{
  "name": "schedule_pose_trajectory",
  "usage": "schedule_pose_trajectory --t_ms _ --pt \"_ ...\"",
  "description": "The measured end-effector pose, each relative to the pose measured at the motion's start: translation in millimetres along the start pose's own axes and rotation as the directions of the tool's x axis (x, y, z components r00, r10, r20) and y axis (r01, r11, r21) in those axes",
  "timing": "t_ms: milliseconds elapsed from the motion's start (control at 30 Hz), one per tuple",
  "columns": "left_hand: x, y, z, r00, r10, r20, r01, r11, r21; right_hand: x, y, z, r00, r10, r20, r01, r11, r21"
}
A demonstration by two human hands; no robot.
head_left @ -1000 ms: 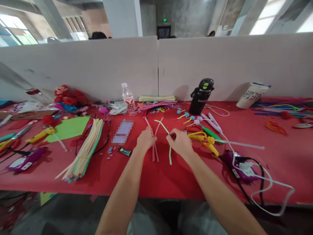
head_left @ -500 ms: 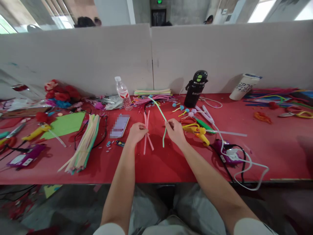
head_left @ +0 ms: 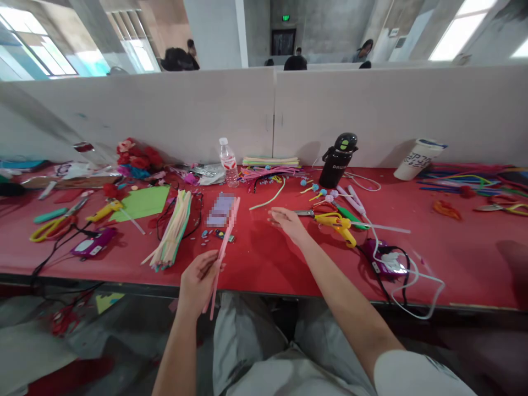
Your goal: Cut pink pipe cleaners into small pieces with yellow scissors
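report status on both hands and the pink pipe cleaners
Left hand shut on pink pipe cleaners, by near edge of red table. Right hand open, empty, over the table. Green pipe cleaner lies just beyond it; yellow scissors close on its right.

My left hand [head_left: 199, 279] grips pink pipe cleaners [head_left: 226, 236] just nearer me than the phone [head_left: 221, 209], at the desk [head_left: 268, 264] edge; my right hand [head_left: 287, 221] rests right of the phone, fingers [head_left: 275, 213] slack, holding nothing; a green pipe cleaner [head_left: 270, 200] lies right of the phone too, slightly farther back.
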State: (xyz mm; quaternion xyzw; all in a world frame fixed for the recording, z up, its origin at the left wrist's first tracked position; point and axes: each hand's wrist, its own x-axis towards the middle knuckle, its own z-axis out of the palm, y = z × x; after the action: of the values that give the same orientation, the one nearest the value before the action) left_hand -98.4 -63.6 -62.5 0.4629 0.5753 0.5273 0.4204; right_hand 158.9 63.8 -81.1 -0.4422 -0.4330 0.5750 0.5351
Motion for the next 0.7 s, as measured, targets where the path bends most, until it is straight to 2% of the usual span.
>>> schedule_pose_trajectory --t_ms 100,167,200,267,333,400,467,500,533,633,667,700 --pt "4 9 13.3 0.998 -0.005 0.058 0.005 1.0 -0.006 -15 -7 10 0.978 0.052 0.201 -0.06 0.998 0.031" --pt "8 13 31.9 0.99 0.02 0.138 -0.021 1.0 0.006 -21 -13 11 0.943 0.039 0.33 -0.062 0.996 0.059" --pt "11 14 42.3 0.982 0.037 0.187 -0.041 0.999 0.018 -22 -15 10 0.933 0.025 0.359 -0.048 0.997 0.055" --pt "17 15 61.9 0.953 0.043 0.3 -0.054 0.998 0.031 -20 -19 7 0.944 0.0 0.33 -0.001 1.0 0.003" --pt "25 15 77.7 0.912 -0.003 0.41 -0.013 0.999 0.035 -13 -22 1 0.962 -0.016 0.273 0.031 0.998 -0.053" --pt "36 19 89.1 0.852 -0.082 0.516 0.065 0.997 0.05 -5 -25 -7 0.966 -0.014 0.259 0.036 0.996 -0.081" --pt "53 26 98.4 0.769 -0.163 0.618 0.139 0.986 0.087 1 -27 -14 0.962 0.014 0.274 0.016 0.994 -0.108" --pt "63 30 103.3 0.748 -0.184 0.638 0.159 0.982 0.097 3 -27 -18 0.96 0.032 0.278 0.005 0.991 -0.131" --pt "75 34 108.7 0.753 -0.181 0.633 0.15 0.983 0.102 4 -28 -21 0.957 0.048 0.285 -0.003 0.988 -0.157" --pt "113 42 129.1 0.836 -0.045 0.547 0.03 0.999 0.036 5 -27 -28 0.934 0.096 0.345 -0.019 0.975 -0.222" --pt "124 43 136.7 0.849 -0.008 0.528 -0.009 1.0 0.03 5 -26 -29 0.922 0.115 0.37 -0.025 0.971 -0.238" --pt "134 42 144.2 0.845 0.009 0.535 -0.026 0.999 0.023 5 -24 -30 0.912 0.133 0.389 -0.033 0.967 -0.252"
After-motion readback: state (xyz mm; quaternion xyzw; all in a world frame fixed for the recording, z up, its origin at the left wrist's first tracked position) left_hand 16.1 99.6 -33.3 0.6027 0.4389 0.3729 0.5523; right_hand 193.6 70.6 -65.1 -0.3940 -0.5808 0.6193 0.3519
